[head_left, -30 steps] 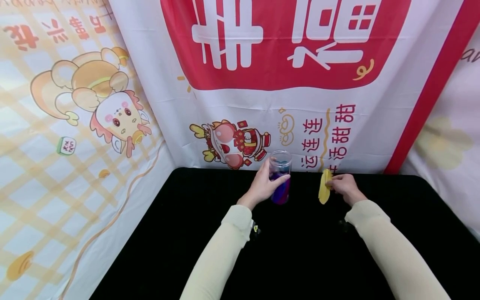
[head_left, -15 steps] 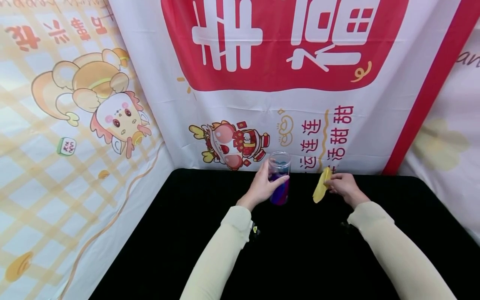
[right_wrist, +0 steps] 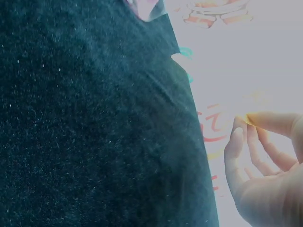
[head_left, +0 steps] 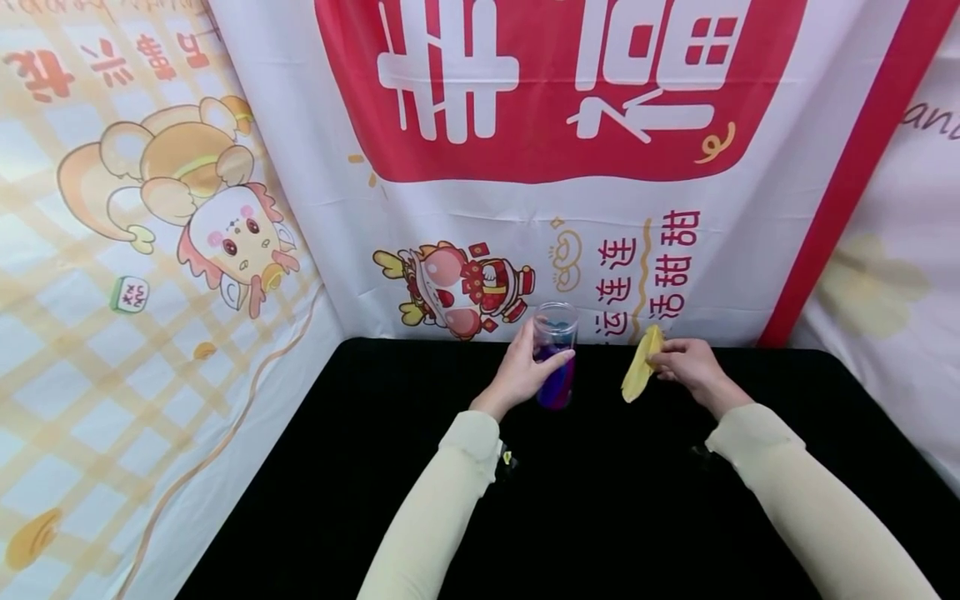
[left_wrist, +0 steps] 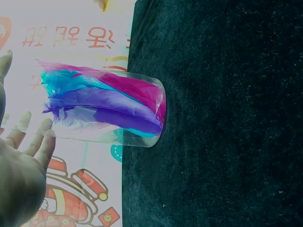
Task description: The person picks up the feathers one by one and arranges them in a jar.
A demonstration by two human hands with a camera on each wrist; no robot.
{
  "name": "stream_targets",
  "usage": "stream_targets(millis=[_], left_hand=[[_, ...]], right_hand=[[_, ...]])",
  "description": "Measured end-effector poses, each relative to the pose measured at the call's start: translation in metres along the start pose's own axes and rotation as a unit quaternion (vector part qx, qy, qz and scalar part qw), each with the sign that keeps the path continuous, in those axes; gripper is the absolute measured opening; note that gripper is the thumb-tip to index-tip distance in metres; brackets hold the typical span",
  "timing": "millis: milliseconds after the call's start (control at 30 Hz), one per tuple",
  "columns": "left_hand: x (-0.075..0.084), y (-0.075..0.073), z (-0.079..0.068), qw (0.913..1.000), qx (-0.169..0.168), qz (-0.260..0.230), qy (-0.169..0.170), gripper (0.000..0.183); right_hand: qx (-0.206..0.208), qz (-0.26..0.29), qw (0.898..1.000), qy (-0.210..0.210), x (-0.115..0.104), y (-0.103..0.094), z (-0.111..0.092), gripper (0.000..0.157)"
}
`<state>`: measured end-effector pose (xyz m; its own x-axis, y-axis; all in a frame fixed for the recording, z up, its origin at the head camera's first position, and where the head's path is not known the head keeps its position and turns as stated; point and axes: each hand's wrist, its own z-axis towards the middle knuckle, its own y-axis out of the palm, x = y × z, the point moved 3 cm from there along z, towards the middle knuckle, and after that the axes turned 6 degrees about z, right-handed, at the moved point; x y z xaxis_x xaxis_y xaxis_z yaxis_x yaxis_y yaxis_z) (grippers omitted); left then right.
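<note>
In the head view my left hand (head_left: pixel 519 367) grips a tall clear plastic cup (head_left: pixel 556 315) near the table's far edge. Colored feathers (left_wrist: pixel 109 101) in purple, blue and magenta fill the cup, as the left wrist view shows. To the cup's right, my right hand (head_left: pixel 690 364) pinches a yellow feather (head_left: pixel 640 367) between thumb and fingertips. The feather slants, its upper end leaning right and its lower end toward the cup, with a gap between the two. Bright light washes out most of the feather beside my right hand (right_wrist: pixel 270 165) in the right wrist view.
A black cloth-covered table (head_left: pixel 592 508) spreads below both arms. Right behind its far edge hangs a white and red printed banner (head_left: pixel 480 208), and a patterned sheet (head_left: pixel 150 358) hangs on the left.
The yellow feather has tilted, its lower end swinging left toward the cup, and it has risen slightly. My left hand keeps its grip on the cup, with little movement.
</note>
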<state>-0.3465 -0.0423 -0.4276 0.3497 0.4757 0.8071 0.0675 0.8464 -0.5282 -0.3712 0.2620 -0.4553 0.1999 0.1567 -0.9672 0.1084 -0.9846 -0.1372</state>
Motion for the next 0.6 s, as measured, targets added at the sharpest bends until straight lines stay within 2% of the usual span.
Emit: stream_targets(millis=[233,433,600], left_hand=[[-0.002,-0.001,0.001,1.0,-0.001,-0.001,0.003,0.076],[-0.004,-0.001,0.003,1.0,-0.003,-0.002,0.006,0.077],[-0.005,0.0,0.003,1.0,-0.004,-0.003,0.006,0.078]], right_hand=[[-0.003,0.013,1.0,-0.011,-0.011,0.005,-0.006,0.051],[-0.014,0.032,0.999,-0.008,-0.017,0.008,-0.009,0.045],[-0.015,0.039,0.999,-0.023,-0.021,0.009,-0.011,0.04]])
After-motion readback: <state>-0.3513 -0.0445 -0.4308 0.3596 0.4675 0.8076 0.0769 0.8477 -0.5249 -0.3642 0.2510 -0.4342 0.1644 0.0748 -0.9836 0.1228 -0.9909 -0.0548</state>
